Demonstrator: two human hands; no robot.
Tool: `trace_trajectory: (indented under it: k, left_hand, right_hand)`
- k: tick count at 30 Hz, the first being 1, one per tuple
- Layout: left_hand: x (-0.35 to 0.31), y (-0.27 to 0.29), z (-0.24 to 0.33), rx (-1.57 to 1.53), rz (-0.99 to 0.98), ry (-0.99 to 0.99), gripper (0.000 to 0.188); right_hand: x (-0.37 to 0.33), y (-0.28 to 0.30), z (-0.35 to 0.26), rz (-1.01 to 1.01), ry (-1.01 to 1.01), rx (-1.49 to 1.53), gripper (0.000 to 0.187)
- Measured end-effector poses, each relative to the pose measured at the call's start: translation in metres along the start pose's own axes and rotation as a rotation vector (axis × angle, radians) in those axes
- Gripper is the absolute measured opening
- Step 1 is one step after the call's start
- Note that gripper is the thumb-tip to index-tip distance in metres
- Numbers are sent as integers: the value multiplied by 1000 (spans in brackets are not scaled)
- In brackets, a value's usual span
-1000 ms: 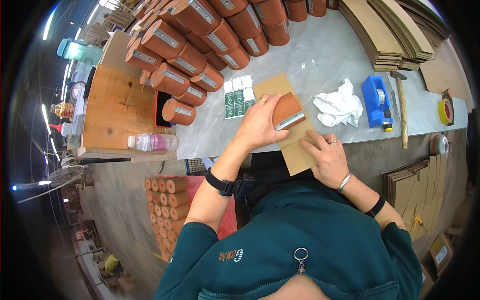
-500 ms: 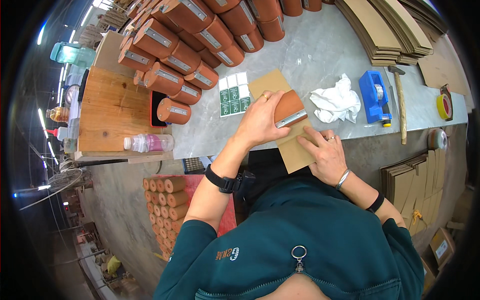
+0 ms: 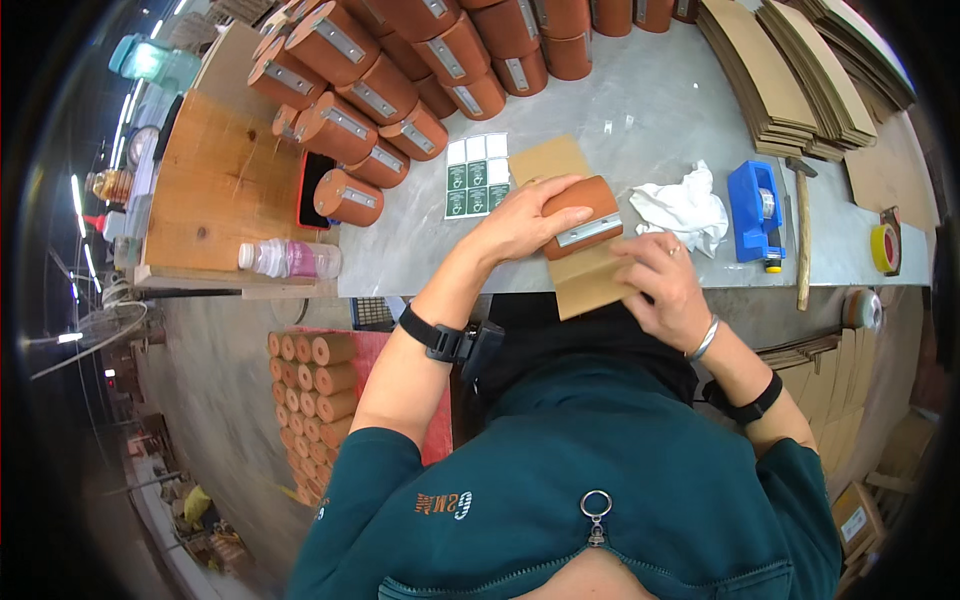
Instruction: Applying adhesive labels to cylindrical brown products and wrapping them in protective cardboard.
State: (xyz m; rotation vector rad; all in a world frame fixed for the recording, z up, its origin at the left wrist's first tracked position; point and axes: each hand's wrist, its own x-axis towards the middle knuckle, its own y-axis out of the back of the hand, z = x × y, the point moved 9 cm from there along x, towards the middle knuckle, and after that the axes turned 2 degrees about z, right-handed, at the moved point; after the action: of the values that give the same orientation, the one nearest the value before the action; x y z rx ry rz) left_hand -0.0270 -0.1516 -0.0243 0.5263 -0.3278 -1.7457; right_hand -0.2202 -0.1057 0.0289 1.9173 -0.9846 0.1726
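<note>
A reddish-brown cylinder [image 3: 588, 205] with a metal strip along its side lies on a brown cardboard strip [image 3: 590, 285] at the table's near edge. My left hand [image 3: 528, 217] is wrapped over the cylinder's left end. The near part of the cardboard juts past the table edge, creased. My right hand [image 3: 665, 290] has bent fingers at the right side of this near part, seemingly pinching its edge. Just left of the cardboard lies a sheet of green and white labels [image 3: 477, 178]. A crumpled white cloth [image 3: 685, 210] sits to the right.
Many similar cylinders [image 3: 375, 90] are piled at the back left, near a plastic bottle [image 3: 290, 260]. On the right are a blue tape dispenser [image 3: 750, 215], a hammer [image 3: 803, 235] and a yellow tape roll [image 3: 884, 248]. Cardboard stacks [image 3: 770, 80] stand at the back right.
My left thumb has shifted up onto the cylinder, whose metal strip faces more upward. My right hand's fingers have gone from stretched flat on the cardboard to curled at its edge.
</note>
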Motion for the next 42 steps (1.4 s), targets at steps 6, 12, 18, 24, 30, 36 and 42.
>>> trace_trajectory:
  k: [6,12,18,24,30,36,42]
  left_hand:
    - [-2,-1,2,-29,-6,-36,69]
    - [3,-3,-2,-255,-73,-49,57]
    - [-17,-8,-30,-768,73,1,57]
    - [-27,-4,-30,-385,332,-102,47]
    - [-24,-2,-35,-504,384,-43,45]
    - [-22,-6,-38,-590,422,-6,36]
    - [-23,-12,-46,-669,393,91,33]
  right_hand:
    - [58,4,20,60,27,86,13]
    - [71,-12,47,35,-186,277,19]
    - [71,-17,56,35,-248,287,21]
    - [75,-25,65,116,-295,311,22]
    - [65,-43,70,345,-451,409,24]
    - [63,-59,88,266,-563,405,19]
    - [55,-56,85,386,-538,401,15]
